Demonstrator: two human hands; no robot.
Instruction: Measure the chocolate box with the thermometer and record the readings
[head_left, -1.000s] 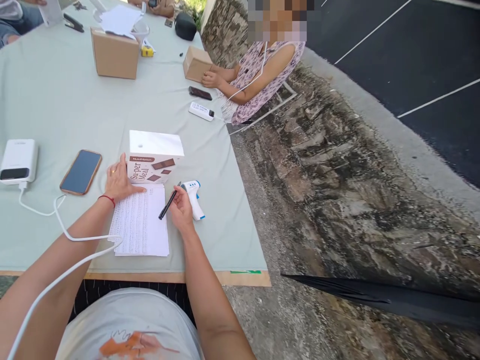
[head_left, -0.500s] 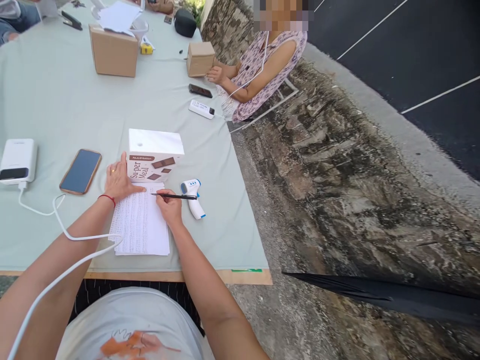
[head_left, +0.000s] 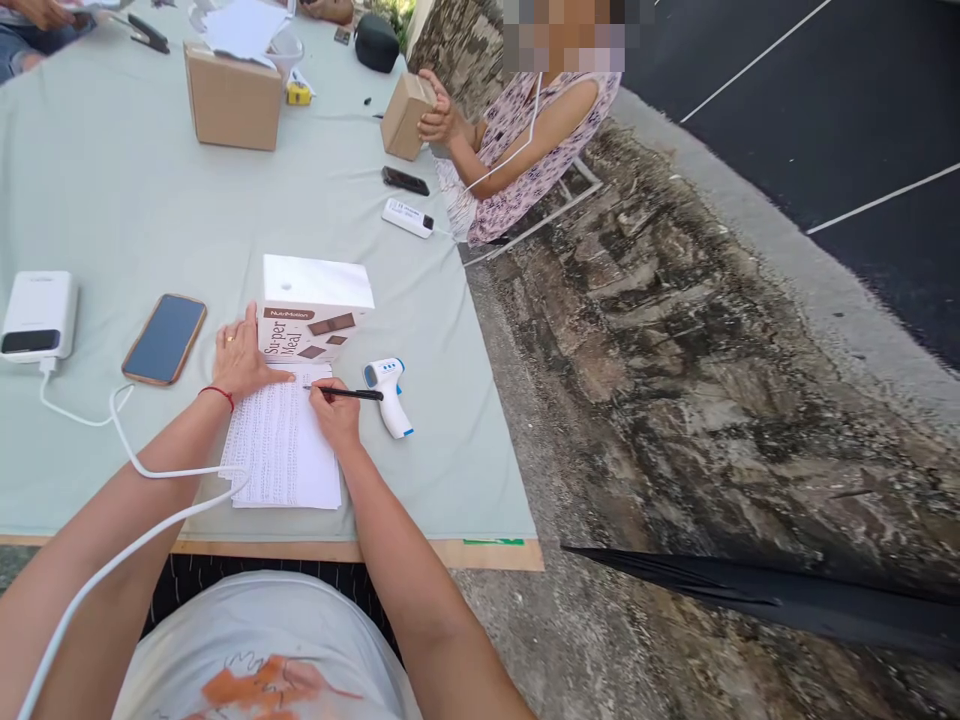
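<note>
A stack of white paper (head_left: 311, 470) covered in rows of handwriting lies in front of me on the table. My right hand (head_left: 334, 411) grips a black pen (head_left: 352, 393), its tip at the upper part of the top sheet. Lying with thumb and fingers apart, my left hand (head_left: 244, 358) rests on the paper's upper left edge, its fingers beside a white and brown "Super Meal" box (head_left: 315, 310). That box stands just beyond the paper. To the right of my right hand lies a white and blue infrared thermometer (head_left: 389, 395).
At left lie a phone (head_left: 165, 338) and a white power bank (head_left: 40, 315) with a cable. Farther off stand a cardboard box (head_left: 234, 100) and a yellow tape measure (head_left: 298, 93). A co-worker at right holds a small carton (head_left: 403, 118). The table's edge (head_left: 502, 400) runs along the right.
My right hand and the pen have shifted slightly left on the sheet. The co-worker has raised a hand and tilted the small carton. My left hand keeps its place on the paper.
</note>
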